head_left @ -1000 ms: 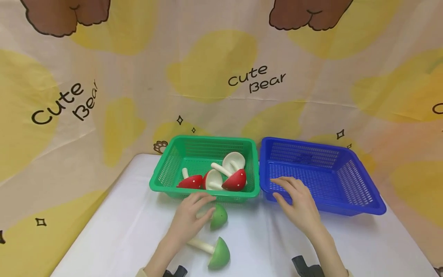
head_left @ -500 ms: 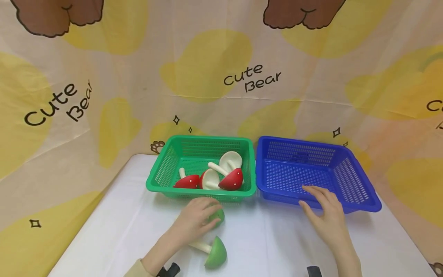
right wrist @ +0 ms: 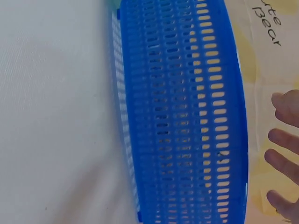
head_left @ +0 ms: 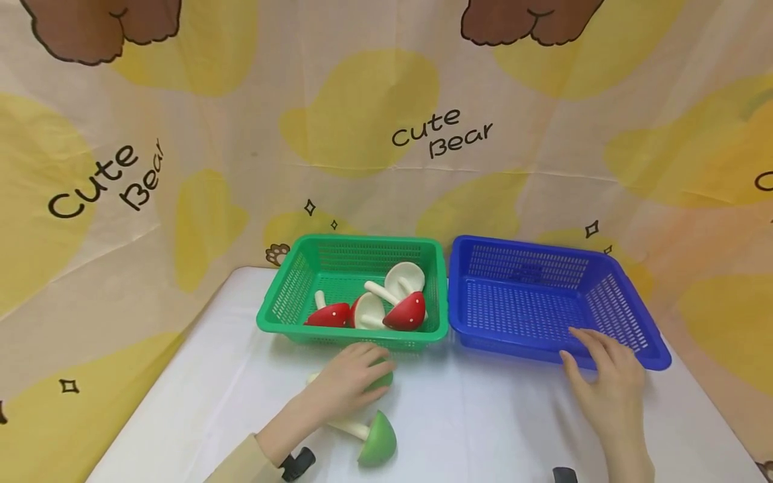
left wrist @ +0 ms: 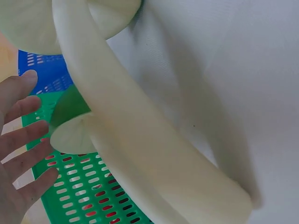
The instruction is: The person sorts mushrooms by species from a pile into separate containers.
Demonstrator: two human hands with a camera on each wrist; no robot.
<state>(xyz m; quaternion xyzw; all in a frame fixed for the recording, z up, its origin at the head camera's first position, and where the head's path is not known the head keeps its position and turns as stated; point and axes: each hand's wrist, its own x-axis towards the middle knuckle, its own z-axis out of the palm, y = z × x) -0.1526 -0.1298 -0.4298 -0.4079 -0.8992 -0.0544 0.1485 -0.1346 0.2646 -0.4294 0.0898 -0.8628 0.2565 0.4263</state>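
In the head view, my left hand [head_left: 356, 377] is over a toy mushroom with a green cap [head_left: 383, 381], covering most of it. The left wrist view has the fingers spread, fingertips close to that cap [left wrist: 70, 105]. Nearer to me a second green-capped mushroom [head_left: 378, 439] lies on its side, its pale stem [left wrist: 135, 121] large across the left wrist view. My right hand [head_left: 612, 386], fingers loosely bent and holding nothing, hovers by the front right of the blue basket [head_left: 645, 308].
A green basket [head_left: 274, 295] stands left of the blue one and holds several red-capped mushrooms [head_left: 406, 312]. A white cloth [head_left: 483, 422] covers the table. Behind the baskets hangs a printed curtain [head_left: 350, 121].
My right hand has moved right, from the blue basket's left front toward its right. My left hand has come further over the far green mushroom and covers more of it.
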